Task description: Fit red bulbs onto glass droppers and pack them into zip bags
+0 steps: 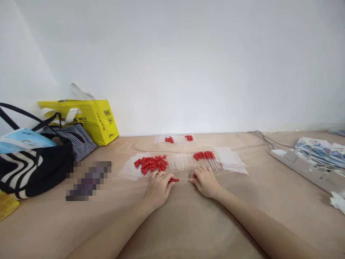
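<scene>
While the left hand [159, 185] pinches a red bulb [174, 180], the right hand [204, 180] has a thin clear tube [184, 179], just in front of the row of clear tubes [181, 162].

Both grips look closed, though I can't tell if the tube's end is inside the bulb yet. I'd keep them dead straight, pinch nearer the joint and push with a small twist; bending sideways could snap it if it's glass. Loose red bulbs [151, 164] are piled left of the row, bulb-topped tubes [206, 160] at its right. Far left of the row, the yellow bag [104, 124] has black characters [81, 119] plus a QR-style square [107, 113], too small to read, sorry.
</scene>
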A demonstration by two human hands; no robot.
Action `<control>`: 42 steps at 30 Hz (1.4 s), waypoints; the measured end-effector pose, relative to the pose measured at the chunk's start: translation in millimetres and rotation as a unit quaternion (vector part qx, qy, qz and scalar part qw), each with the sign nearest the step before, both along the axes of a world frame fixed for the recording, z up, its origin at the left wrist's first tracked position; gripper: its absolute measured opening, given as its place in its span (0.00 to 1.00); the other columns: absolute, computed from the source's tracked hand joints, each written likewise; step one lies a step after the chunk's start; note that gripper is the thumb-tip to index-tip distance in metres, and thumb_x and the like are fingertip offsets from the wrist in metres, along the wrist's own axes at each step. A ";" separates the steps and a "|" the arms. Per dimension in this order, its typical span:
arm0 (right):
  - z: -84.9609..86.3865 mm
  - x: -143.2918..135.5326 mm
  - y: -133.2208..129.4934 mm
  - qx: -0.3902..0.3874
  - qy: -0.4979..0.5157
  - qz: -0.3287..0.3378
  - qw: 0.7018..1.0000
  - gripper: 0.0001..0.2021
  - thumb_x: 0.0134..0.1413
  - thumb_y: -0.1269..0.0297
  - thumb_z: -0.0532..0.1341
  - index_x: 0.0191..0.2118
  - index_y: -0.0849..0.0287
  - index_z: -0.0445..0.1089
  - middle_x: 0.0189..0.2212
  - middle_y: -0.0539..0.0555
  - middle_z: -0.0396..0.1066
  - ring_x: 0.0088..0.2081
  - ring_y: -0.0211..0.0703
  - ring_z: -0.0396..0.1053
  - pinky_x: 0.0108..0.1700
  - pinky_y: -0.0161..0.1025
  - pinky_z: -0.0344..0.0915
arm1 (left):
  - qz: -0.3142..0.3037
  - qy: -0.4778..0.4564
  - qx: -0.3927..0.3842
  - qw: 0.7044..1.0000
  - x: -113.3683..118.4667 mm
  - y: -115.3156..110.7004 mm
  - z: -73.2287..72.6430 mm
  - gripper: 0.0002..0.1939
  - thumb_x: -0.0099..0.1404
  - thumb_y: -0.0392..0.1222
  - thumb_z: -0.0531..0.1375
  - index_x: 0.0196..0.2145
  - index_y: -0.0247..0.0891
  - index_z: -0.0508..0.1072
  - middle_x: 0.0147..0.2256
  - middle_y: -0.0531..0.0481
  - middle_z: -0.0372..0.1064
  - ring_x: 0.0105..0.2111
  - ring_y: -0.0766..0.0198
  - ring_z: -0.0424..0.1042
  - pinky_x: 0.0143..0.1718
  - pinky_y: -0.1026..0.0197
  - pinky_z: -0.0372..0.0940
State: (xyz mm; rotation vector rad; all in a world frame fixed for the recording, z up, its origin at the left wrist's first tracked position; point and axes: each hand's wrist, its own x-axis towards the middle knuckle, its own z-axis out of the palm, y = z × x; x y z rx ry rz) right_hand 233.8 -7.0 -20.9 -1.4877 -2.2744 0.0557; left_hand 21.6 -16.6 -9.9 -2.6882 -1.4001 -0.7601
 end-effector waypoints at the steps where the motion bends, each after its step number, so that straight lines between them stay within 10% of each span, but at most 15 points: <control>1: -0.2 -0.7 -1.2 0.008 0.004 0.002 1.000 0.07 0.54 0.64 0.52 0.30 0.59 0.63 0.30 0.51 0.67 0.37 0.41 0.61 0.37 0.38 0.47 | -0.001 -0.001 0.002 1.000 0.2 0.1 -0.8 0.08 0.63 0.38 0.50 0.36 0.42 0.68 0.32 0.52 0.70 0.36 0.61 0.64 0.42 0.54 0.50; 42: -3.3 -18.7 -16.5 0.162 0.119 0.132 0.971 0.09 0.54 0.69 0.51 0.30 0.58 0.68 0.22 0.50 0.65 0.30 0.38 0.53 0.37 0.40 0.44 | -0.062 -0.097 0.034 0.993 5.0 -7.4 0.6 0.09 0.62 0.41 0.52 0.27 0.39 0.68 0.24 0.55 0.68 0.30 0.65 0.65 0.49 0.50 0.42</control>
